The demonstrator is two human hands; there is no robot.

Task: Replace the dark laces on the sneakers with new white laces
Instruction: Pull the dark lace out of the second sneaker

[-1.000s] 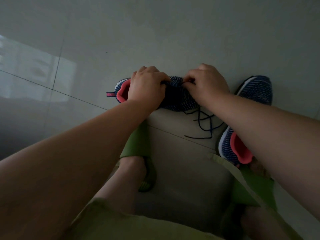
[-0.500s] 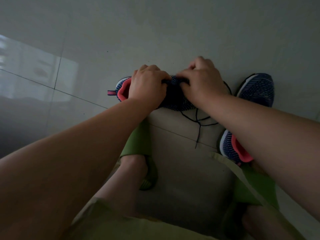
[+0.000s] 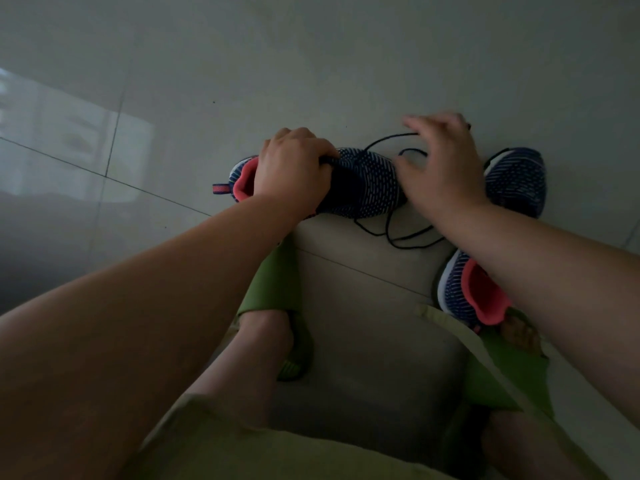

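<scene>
A navy knit sneaker [image 3: 367, 181] with a pink lining lies sideways on the tile floor. My left hand [image 3: 291, 164] grips it at the collar and tongue. My right hand [image 3: 443, 174] is raised past the toe, blurred, fingers spread. The dark lace [image 3: 388, 138] arcs from the shoe up into those fingers, and its tip shows beyond the hand. More of the lace trails in loose loops on the floor below the shoe. The second sneaker [image 3: 516, 181] lies to the right, partly under my right forearm. No white laces are in view.
My feet in green slippers [image 3: 266, 282] stand just below the sneakers, the right one [image 3: 502, 368] touching the second sneaker's heel. Grey glossy floor tiles [image 3: 311, 64] stretch beyond the shoes.
My right hand has lifted off the sneaker and moved up and right, drawing the dark lace out in a loop. My left hand keeps its grip on the shoe.
</scene>
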